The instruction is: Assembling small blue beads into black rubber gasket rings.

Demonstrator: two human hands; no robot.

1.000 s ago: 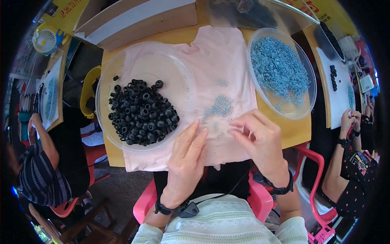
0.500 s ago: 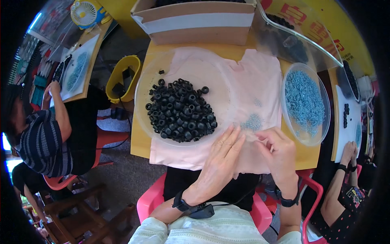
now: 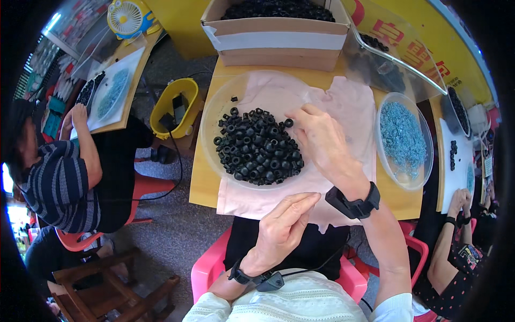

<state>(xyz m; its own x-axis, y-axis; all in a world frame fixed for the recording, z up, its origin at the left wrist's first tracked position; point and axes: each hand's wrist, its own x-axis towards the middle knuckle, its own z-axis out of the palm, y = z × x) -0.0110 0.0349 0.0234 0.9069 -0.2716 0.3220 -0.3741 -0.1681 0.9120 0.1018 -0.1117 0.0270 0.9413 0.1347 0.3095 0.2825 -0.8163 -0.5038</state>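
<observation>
Cloth covers the middle of the worktop and runs beneath the tray; we take it as a soft layer that stops small pieces rolling. Black parts lie heaped in the tray at nine o'clock, its rim likely there to hold them together. The right hand reaches over to the heap's two o'clock side, fingers curled just beside a part at its edge; we cannot tell whether they grip anything. The left hand is at six o'clock over the cloth's near edge, fingers together at the tips; whether something small sits between them, we cannot see. That low place probably leaves the right hand a free path. Blue bits sit in a tub at three o'clock, presumably for the right hand's reach. At twelve, a box holds more black pieces, apparently as reserve.
</observation>
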